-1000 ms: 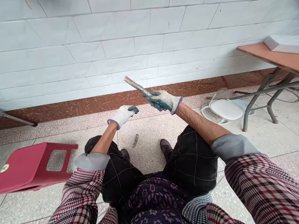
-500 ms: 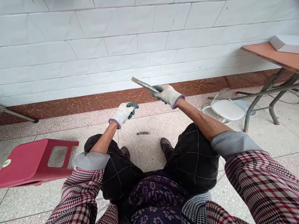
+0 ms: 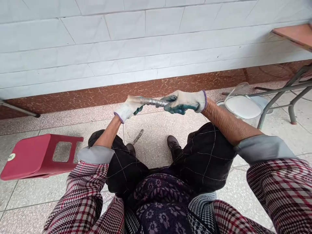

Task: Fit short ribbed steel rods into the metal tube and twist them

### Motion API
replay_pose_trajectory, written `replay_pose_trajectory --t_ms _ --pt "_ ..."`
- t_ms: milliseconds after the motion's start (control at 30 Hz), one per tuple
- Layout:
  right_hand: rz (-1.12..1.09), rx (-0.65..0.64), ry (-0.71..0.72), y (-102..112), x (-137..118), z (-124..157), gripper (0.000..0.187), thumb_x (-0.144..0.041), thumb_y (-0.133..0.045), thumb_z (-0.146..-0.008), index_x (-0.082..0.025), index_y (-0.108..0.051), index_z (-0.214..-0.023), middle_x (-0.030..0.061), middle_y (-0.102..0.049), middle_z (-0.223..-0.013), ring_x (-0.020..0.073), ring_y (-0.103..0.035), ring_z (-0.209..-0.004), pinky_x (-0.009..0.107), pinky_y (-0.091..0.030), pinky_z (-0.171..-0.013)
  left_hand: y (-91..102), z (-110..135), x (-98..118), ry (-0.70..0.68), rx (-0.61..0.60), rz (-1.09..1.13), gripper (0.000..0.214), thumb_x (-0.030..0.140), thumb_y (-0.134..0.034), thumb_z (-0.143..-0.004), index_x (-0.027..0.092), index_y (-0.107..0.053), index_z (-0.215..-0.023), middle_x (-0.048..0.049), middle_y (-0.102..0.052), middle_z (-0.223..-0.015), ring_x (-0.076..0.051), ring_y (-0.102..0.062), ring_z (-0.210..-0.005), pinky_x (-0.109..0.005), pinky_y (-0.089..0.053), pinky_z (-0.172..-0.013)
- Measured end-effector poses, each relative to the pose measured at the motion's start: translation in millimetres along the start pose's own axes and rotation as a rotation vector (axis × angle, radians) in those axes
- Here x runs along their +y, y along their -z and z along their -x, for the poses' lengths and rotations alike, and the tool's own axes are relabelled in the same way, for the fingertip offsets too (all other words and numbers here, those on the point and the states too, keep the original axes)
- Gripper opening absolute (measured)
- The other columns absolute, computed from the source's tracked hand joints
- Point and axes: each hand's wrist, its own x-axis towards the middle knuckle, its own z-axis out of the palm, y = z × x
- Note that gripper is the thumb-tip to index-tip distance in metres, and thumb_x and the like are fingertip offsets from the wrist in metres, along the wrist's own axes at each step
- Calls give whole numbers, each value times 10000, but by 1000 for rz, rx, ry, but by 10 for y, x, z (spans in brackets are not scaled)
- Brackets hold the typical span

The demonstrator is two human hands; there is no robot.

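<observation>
I sit facing a white tiled wall, both hands in white gloves with green palms. My right hand is closed around a grey rod wound with thread or wire, held about level at knee height. My left hand is closed on the rod's left end. A second small grey spindle hangs or lies above the floor between my shoes, and a thin thread seems to run up from it.
A red plastic stool lies tipped on the floor at left. A white lidded bucket stands at right beside a folding table's metal legs. A metal bar juts in at far left.
My right hand has lowered the rod from a tilted to a level position. My left hand has moved up and taken hold of its left end. The small spindle below has swung.
</observation>
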Motion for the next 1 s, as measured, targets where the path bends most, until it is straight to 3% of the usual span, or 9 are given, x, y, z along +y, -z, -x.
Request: replay_pose_trajectory --t_ms 133,267,500,633,733,833,933,1000 --pt "-128 169 49 -135 -220 -152 240 -312 -709 -894 -150 -704 -1070 -38 -564 -623 52 -406 -389 193 -277 -305 -83 48 48 5 -10 65 209 312 -651 -939 169 -783 -1012 -28 -605 -615 -91 -457 -484 -273 -345 -481" --pt "-209 323 25 -199 -271 -336 240 -276 -722 -893 -151 -691 -1095 -37 -550 -612 59 -400 -402 198 -317 -302 -52 51 8 -17 -21 147 234 286 -629 -941 145 -779 -1051 -33 -627 -629 -90 -468 -463 -292 -338 -469" --pt "-284 429 -9 -113 -289 -495 301 -275 -733 -873 -154 -670 -1142 -35 -543 -602 66 -396 -410 193 -301 -302 -61 76 -1 54 20 254 220 240 -648 -945 123 -742 -1106 -38 -625 -634 -96 -483 -509 -257 -314 -470" --pt "-276 524 30 18 -269 -480 247 -285 -705 -870 -164 -665 -1081 -27 -536 -623 77 -385 -421 221 -310 -334 -94 146 92 89 19 316 165 177 -601 -981 83 -718 -1050 10 -511 -548 -72 -394 -506 -225 -274 -486" --pt "-34 607 7 134 -174 -467 273 -308 -660 -889 -169 -679 -1124 3 -580 -692 105 -451 -483 254 -359 -401 -77 183 141 99 29 329 143 119 -580 -984 64 -711 -1000 44 -413 -504 -57 -343 -513 -213 -246 -509" --pt "529 608 -104 187 -52 -487 367 -343 -665 -884 -211 -696 -1225 46 -673 -829 169 -587 -645 305 -450 -557 -35 195 138 93 1 241 114 85 -610 -950 68 -722 -963 47 -395 -503 -52 -324 -508 -219 -236 -524" --pt "991 462 -238 142 52 -489 383 -375 -656 -891 -242 -710 -1246 78 -720 -935 249 -660 -803 371 -482 -687 8 182 97 69 -30 117 118 106 -634 -923 92 -749 -947 30 -430 -515 -59 -319 -489 -238 -240 -524" --pt "941 334 -282 91 114 -434 342 -358 -674 -880 -233 -737 -1191 86 -723 -900 266 -666 -805 385 -487 -679 32 156 64 66 -25 59 140 105 -631 -900 110 -768 -928 22 -447 -512 -63 -306 -466 -247 -232 -510"
